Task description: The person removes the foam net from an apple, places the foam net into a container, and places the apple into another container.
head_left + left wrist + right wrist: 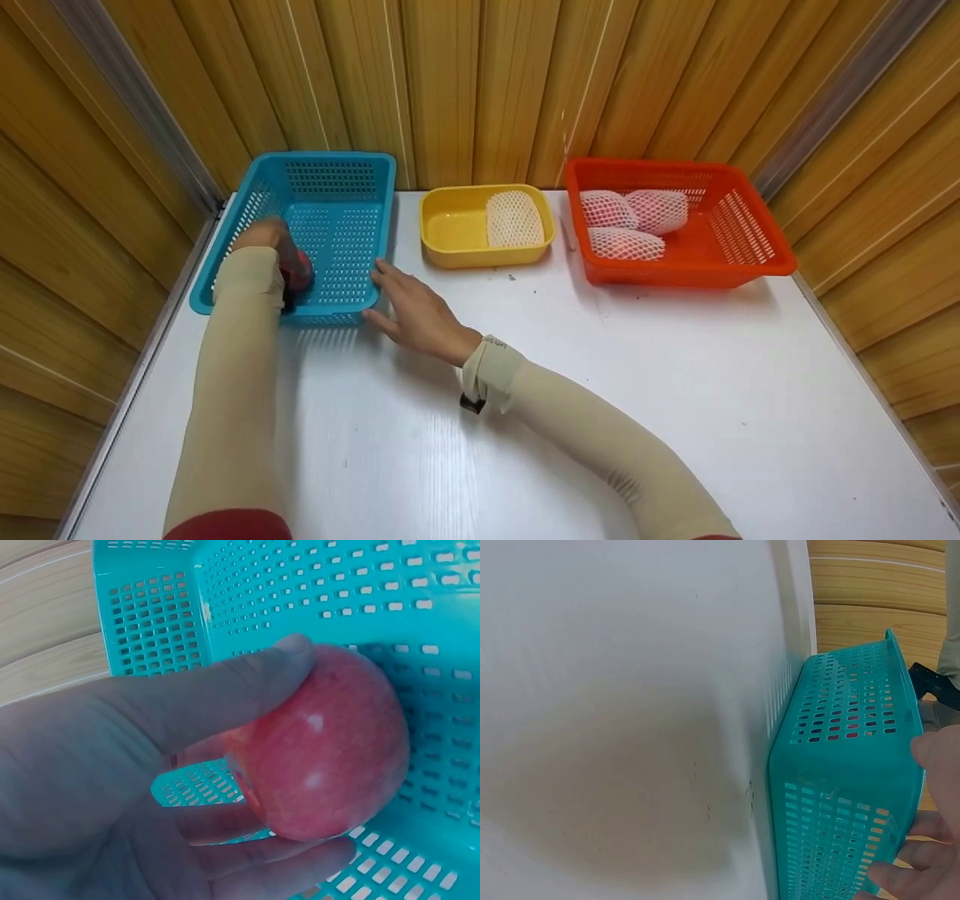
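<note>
Inside the blue-green plastic basket (379,217) at the left, my left hand (262,236) grips a red apple (330,750). The left wrist view shows its thumb over the apple's top and its fingers around the underside, low over the perforated floor. My right hand (424,315) rests against the basket's near right corner with fingers extended. In the right wrist view its thumb lies at the rim and the fingers (896,877) lie along the outer side wall. A yellow tub (457,259) to the right contains white foam netting (514,219).
An orange-red basket (667,276) stands at the right back, with three pinkish fruits (626,244) in white foam nets at its left side. Wood-patterned panels (442,82) close the white table (420,457) at the back and both sides.
</note>
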`<act>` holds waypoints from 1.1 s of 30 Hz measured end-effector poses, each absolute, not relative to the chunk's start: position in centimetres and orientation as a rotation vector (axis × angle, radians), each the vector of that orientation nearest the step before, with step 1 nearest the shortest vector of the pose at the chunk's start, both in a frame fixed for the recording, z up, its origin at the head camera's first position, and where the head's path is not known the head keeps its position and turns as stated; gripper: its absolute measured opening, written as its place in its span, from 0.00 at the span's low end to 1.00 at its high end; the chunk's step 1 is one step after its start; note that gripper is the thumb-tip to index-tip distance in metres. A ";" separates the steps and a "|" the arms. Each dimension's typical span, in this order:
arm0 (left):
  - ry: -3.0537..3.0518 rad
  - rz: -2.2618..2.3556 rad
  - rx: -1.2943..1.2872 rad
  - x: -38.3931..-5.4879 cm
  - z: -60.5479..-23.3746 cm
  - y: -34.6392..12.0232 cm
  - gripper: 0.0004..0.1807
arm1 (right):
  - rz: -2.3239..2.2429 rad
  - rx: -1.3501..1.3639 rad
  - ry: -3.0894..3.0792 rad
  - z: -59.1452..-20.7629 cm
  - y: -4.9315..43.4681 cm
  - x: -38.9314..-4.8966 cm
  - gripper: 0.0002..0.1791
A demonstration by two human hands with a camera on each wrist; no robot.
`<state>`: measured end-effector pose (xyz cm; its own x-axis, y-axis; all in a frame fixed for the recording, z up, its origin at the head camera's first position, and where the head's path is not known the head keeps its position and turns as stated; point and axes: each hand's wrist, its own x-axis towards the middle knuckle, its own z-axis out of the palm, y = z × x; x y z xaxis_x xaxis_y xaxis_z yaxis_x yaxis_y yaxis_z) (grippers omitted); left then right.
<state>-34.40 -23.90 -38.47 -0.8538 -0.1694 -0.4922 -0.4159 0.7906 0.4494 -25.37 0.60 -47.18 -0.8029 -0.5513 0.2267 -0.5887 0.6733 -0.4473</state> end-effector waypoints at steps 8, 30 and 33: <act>2.579 0.752 -0.410 -34.4 -38.7 -24.0 0.38 | 0.827 0.949 -2.834 -47.1 0.6 -25.3 0.38; 2.749 0.667 -0.180 -34.8 -38.0 -24.7 0.36 | 0.710 1.030 -2.792 -47.5 1.1 -25.7 0.38; 2.832 0.692 -0.135 -34.8 -37.9 -24.4 0.35 | 0.707 1.043 -2.796 -47.5 1.2 -25.7 0.38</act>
<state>-34.79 -24.40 -37.91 -0.9709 -0.0359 -0.2367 -0.1411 0.8846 0.4445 -25.68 1.21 -47.48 -0.7663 -0.6020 0.2247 -0.6364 0.6630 -0.3941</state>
